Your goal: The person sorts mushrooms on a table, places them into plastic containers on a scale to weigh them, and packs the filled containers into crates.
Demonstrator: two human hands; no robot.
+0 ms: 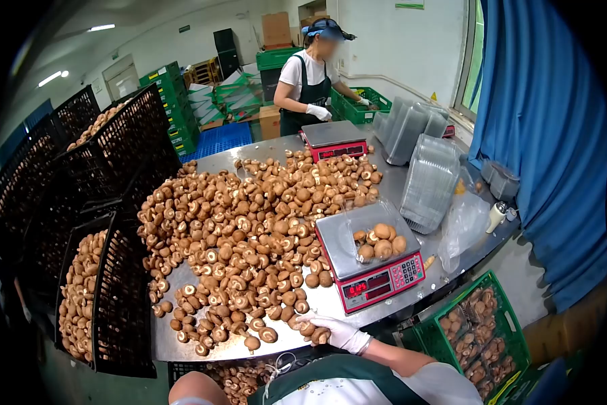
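Observation:
My right hand, in a white glove, is at the near edge of the metal table with its fingers curled around a few brown mushrooms. My left hand is out of view; only part of that arm shows at the bottom. A large heap of mushrooms spreads over the table in front of me. Just beyond my right hand stands a red weighing scale with a lit display. On its plate lies a clear plastic tray holding several mushrooms.
Black crates of mushrooms stand at the left. Clear plastic trays are stacked on the right, beside a plastic bag. A green crate holds packed mushrooms at lower right. Across the table, a co-worker stands by a second scale.

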